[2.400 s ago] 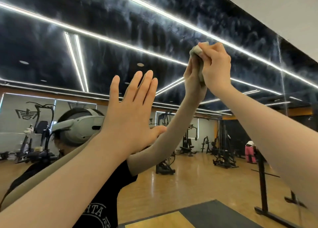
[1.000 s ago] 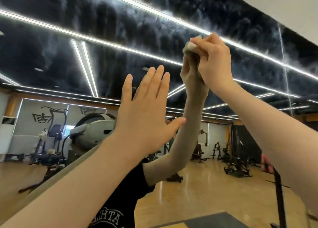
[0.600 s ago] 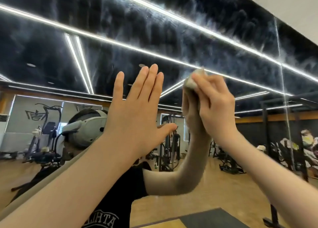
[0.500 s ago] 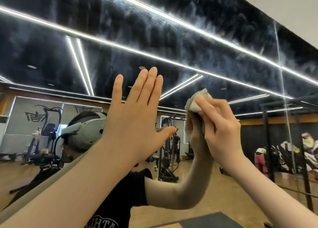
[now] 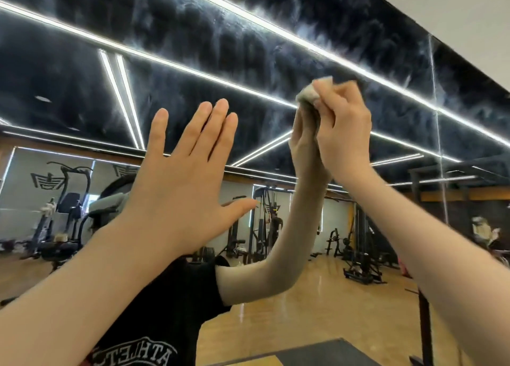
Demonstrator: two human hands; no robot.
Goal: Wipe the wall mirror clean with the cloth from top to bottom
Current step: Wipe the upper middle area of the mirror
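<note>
2 hands are raised: the right hand (image 5: 343, 125) pinches a bunched cloth (image 5: 310, 93) against the upper wall mirror (image 5: 193, 40); the left hand (image 5: 176, 189) presses flat, fingers spread. Bare skin may smear it; the small wad likely leaves streaks.

A small pale cloth (image 5: 310, 93) is bunched and pressed against the streaked, hazy mirror (image 5: 220, 48), high up.

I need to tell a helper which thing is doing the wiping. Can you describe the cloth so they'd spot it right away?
Start at the big wall mirror filling the view. Two hands are raised to it; go to the right hand, the higher one. The cloth is the small pale wad pinched at its fingertips against the glass, while the left hand is flat and holds nothing.
</note>
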